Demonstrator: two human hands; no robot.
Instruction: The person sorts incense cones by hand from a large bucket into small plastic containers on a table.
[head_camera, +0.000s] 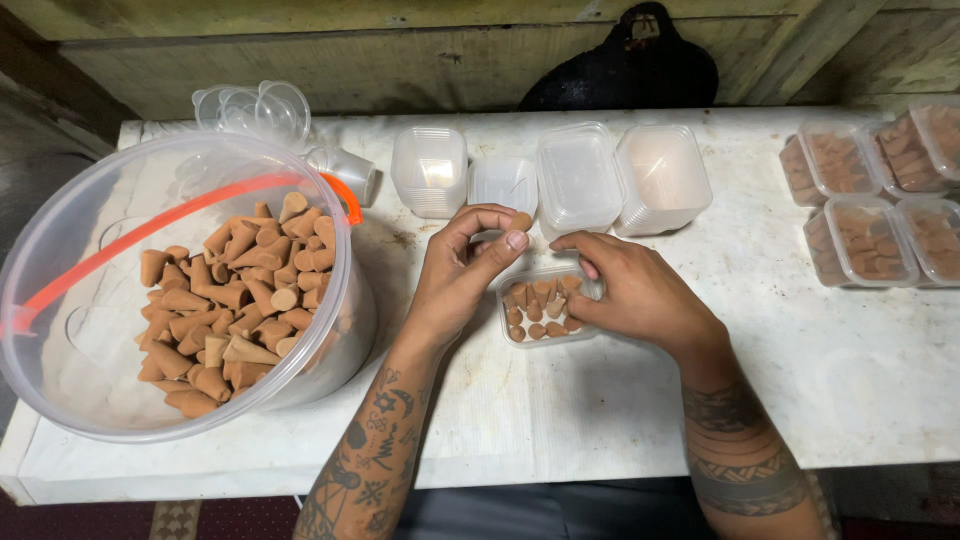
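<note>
Filling stage. My left hand (470, 262) pinches one brown incense cone (520, 221) between thumb and forefinger, just above the small clear plastic box (545, 307), which sits on the white table (600, 400) and is partly filled. My right hand (630, 290) rests on the box, fingers curled narrowly among the cones; nothing gripped that I can see. Next, I judge, the cone must be seated upright in a free gap. Supply: clear bucket (60, 260), left.

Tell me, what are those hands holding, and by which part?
The left hand pinches one small brown cone by its sides, between thumb and fingertips. The right hand rests on the small clear plastic box; whether it holds anything cannot be told.
</note>
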